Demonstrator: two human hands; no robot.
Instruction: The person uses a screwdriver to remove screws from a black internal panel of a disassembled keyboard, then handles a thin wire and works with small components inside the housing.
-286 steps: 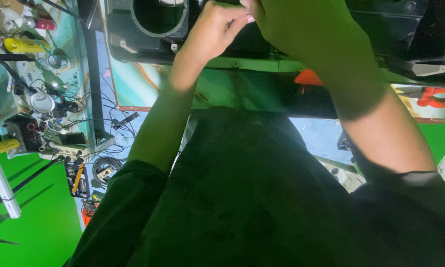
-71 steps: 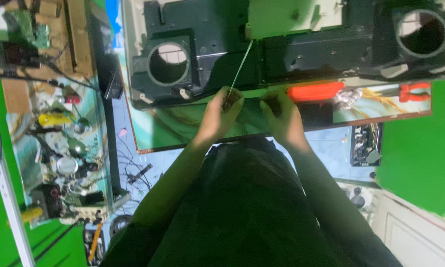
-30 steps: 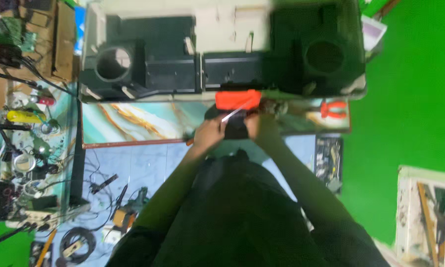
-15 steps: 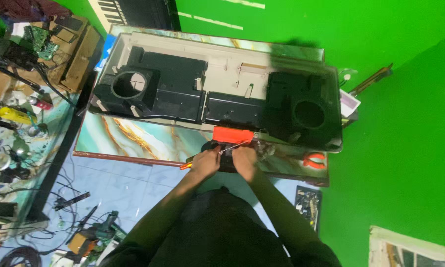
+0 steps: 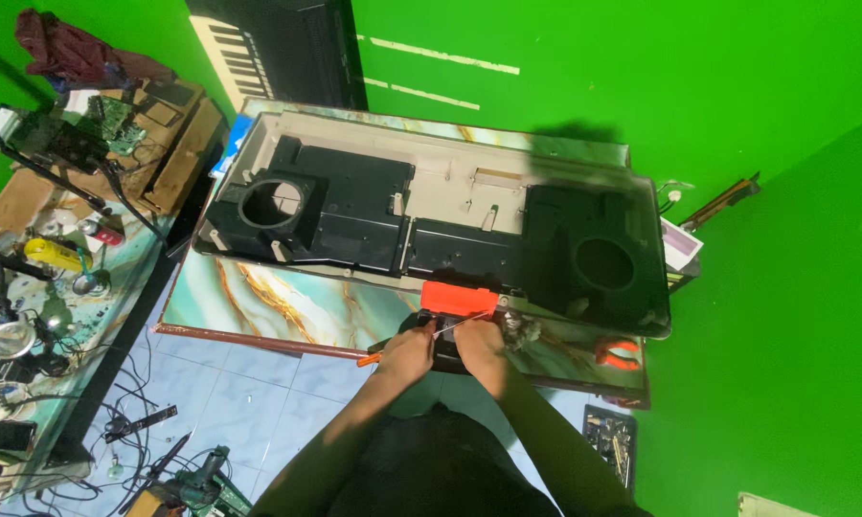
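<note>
Since earlier our view has pulled back; our left hand (image 5: 407, 350) grips a screwdriver (image 5: 414, 341), right hand (image 5: 479, 343) steadies a black part (image 5: 445, 352), casing (image 5: 431, 225) still open.

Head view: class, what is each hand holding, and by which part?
The left hand grips an orange-handled screwdriver near its handle. The right hand rests on a small black device; its grip cannot be told.
</note>
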